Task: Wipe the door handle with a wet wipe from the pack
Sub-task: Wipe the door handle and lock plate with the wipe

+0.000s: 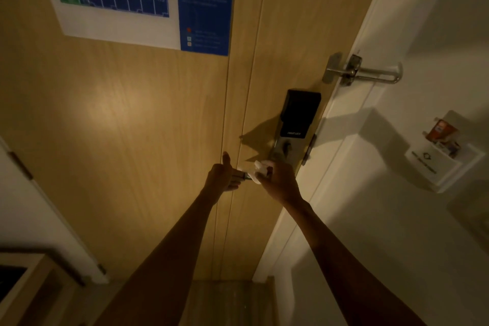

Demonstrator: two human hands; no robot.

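Observation:
A metal lever door handle (243, 175) sticks out leftward from a black and silver smart lock (296, 120) on a wooden door (132, 127). My left hand (222, 176) grips the free end of the handle, thumb raised. My right hand (277, 180) holds a crumpled white wet wipe (258, 171) pressed around the handle close to the lock plate. Only a short piece of the handle shows between the two hands. The wipe pack is not in view.
A metal swing-bar door guard (365, 71) is mounted above the lock. A blue evacuation plan poster (137, 0) hangs on the upper door. On the white wall at right is a key-card holder (444, 156). A wooden cabinet (23, 280) stands at lower left.

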